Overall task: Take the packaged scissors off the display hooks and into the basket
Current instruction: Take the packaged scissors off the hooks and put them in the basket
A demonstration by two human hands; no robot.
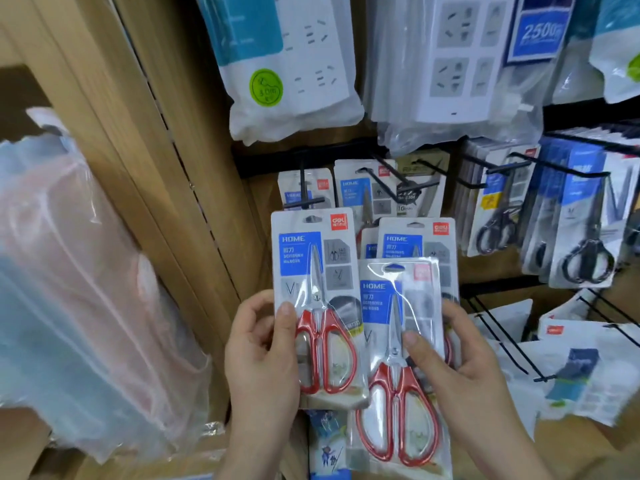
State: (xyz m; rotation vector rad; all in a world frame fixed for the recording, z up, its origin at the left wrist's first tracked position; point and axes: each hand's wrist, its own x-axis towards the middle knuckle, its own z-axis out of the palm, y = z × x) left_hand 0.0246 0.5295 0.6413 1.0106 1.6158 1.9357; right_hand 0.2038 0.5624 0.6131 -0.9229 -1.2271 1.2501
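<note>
Two scissors packs held, one per hand: left hand (259, 355) pinches left pack (317, 292), thumb on front; right hand (464, 372) pinches right pack (398, 393) likewise; hooks (381, 185) above both hands.

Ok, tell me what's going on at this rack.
A person is pulling stock from a shop display. The left hand grips one card-backed plastic pack of red-handled scissors. The right hand grips a second red-handled pack. Both packs are clear of the black wire hooks. More hanging packs remain on those hooks behind. No basket is in view.
</note>
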